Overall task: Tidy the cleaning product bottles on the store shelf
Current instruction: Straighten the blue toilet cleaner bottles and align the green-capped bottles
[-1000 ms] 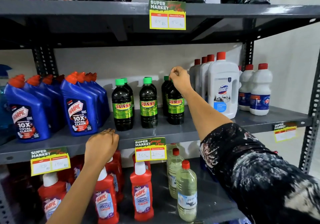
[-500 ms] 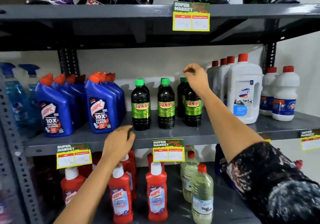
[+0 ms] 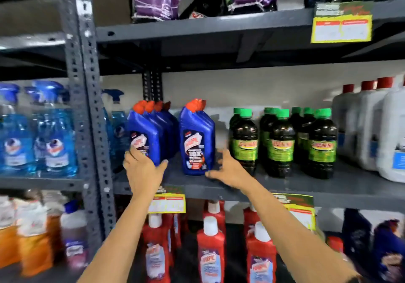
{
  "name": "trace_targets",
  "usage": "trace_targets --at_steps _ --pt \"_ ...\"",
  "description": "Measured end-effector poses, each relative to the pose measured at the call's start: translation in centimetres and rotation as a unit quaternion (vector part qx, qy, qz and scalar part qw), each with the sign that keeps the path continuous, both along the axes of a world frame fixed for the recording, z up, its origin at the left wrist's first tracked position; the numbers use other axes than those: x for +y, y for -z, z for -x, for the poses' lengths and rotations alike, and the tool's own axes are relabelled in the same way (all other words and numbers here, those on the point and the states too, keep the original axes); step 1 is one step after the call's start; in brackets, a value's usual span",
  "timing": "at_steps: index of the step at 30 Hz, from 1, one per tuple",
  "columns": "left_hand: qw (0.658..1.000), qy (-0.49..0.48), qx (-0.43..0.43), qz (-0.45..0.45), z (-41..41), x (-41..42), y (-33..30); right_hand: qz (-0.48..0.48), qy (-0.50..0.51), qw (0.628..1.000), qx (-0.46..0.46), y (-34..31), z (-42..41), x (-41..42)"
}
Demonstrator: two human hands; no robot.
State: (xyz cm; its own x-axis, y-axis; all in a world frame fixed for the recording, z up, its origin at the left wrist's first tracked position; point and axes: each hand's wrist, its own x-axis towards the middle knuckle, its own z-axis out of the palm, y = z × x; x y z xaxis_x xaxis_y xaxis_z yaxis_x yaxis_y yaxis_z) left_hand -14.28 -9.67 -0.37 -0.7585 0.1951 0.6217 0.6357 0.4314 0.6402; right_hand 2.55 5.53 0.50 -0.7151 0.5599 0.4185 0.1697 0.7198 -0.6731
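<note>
Left hand (image 3: 143, 169) cups the base of the front blue bottle (image 3: 143, 136) at the row's left end, fingers and thumb spread around it. Right hand (image 3: 228, 171), fingers loosely spread, rests on the grey shelf (image 3: 285, 186) just right of the second blue bottle (image 3: 197, 138), labelled "10X". Green-capped dark bottles (image 3: 282, 142) stand further right; labels blurred.

Retail shop, cleaning-products aisle. Grey slotted-steel shelving (image 3: 83, 107), yellow price tags (image 3: 341, 27) clipped on the shelf front edges, products faced in rows by type: blue angled-neck bottles (image 3: 197, 138), green-capped dark bottles (image 3: 282, 142), blue spray bottles (image 3: 54, 136), red bottles (image 3: 210, 247) one shelf down.
</note>
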Motion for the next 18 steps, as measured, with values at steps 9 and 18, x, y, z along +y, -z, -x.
trace_targets --at_steps 9,18 --pt "0.985 0.045 -0.138 0.092 4.5 -0.3 -0.7 0.161 -0.014 0.986 0.041 0.0 3.0 1.5" --pt "0.992 -0.018 -0.086 0.095 4.3 -0.2 0.3 0.106 -0.019 0.994 0.009 0.3 4.4 2.3"
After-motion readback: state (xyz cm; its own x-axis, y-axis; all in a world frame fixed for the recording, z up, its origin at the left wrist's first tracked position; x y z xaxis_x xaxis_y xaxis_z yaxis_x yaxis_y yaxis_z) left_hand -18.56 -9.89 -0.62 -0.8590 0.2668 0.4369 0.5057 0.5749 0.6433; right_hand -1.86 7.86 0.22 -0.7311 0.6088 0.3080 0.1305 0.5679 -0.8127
